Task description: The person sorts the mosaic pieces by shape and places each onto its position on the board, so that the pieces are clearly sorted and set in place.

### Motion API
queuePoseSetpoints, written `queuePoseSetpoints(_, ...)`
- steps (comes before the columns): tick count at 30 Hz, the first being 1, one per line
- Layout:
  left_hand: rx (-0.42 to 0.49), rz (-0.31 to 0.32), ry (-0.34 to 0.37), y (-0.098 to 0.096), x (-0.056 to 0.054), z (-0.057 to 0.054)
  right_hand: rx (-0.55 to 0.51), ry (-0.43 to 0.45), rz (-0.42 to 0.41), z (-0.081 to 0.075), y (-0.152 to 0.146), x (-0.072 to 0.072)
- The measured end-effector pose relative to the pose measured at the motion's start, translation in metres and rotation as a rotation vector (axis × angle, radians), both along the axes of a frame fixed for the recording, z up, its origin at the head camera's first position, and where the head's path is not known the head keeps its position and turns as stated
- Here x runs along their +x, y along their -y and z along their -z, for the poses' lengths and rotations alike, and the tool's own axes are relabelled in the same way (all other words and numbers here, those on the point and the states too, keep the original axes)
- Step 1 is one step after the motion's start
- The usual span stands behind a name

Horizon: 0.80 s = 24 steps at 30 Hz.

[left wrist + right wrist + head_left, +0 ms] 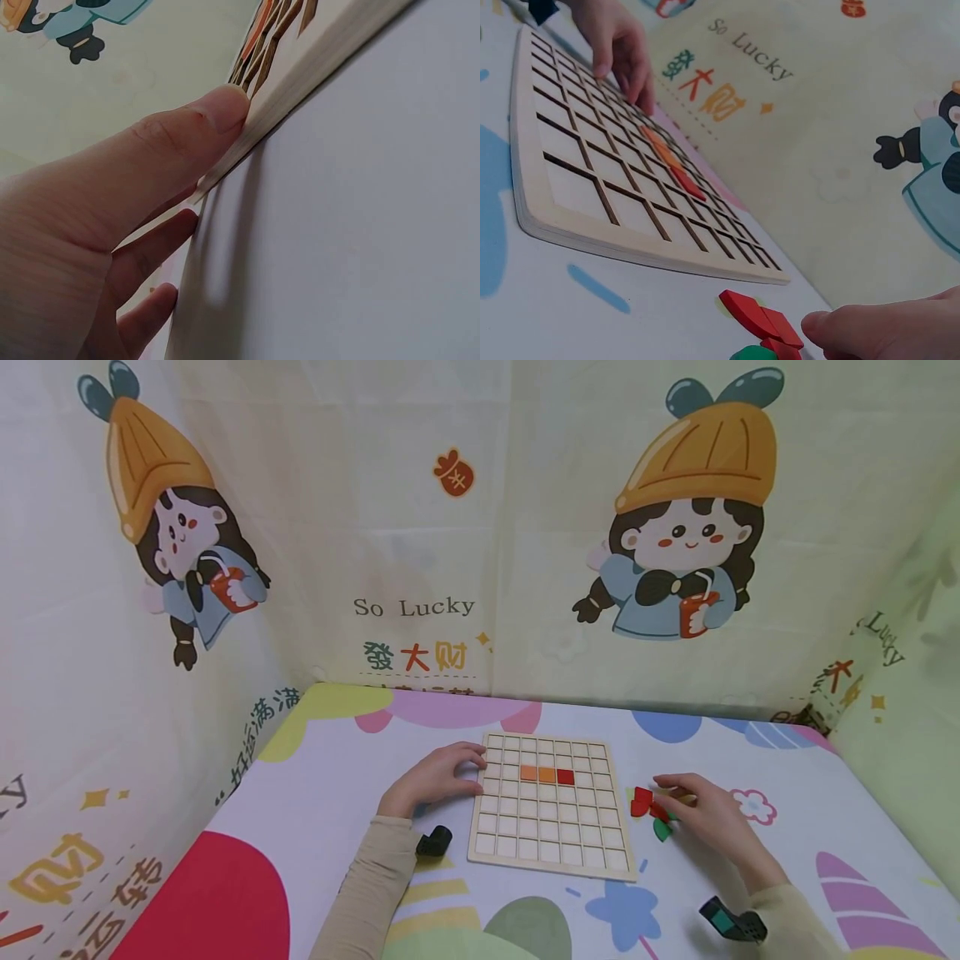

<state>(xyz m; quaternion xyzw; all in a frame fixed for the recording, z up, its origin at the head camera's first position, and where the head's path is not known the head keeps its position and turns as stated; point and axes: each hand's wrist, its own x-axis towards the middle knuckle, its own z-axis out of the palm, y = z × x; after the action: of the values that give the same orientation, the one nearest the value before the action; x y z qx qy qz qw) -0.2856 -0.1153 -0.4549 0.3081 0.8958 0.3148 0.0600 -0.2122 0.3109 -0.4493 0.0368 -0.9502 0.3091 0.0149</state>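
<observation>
Lying on the white, colour-patterned tabletop [352,777], the pale wooden grid board [547,835] could skid if the left hand [442,774], loosely spread with its thumb against the rim at ten o'clock, pressed unevenly. At three o'clock the right hand [708,817] bends narrowly over flat red pieces [642,800] and a rounded green piece [662,830]; I can't tell whether it pinches any, but careless fingers might scatter them. A jolt could unseat the small orange squares [529,773] and red square [566,777] toward twelve.

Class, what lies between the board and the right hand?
Loose red pieces, with a green piece beside them, lie between the board and right hand, as the head view shows.
</observation>
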Motion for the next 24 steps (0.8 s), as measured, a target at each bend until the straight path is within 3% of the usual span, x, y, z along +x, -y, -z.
queuePoseSetpoints(24,-0.008,-0.015,0.016,-0.001,-0.001,0.002,0.028,-0.075,-0.088,0.008,0.008,-0.013)
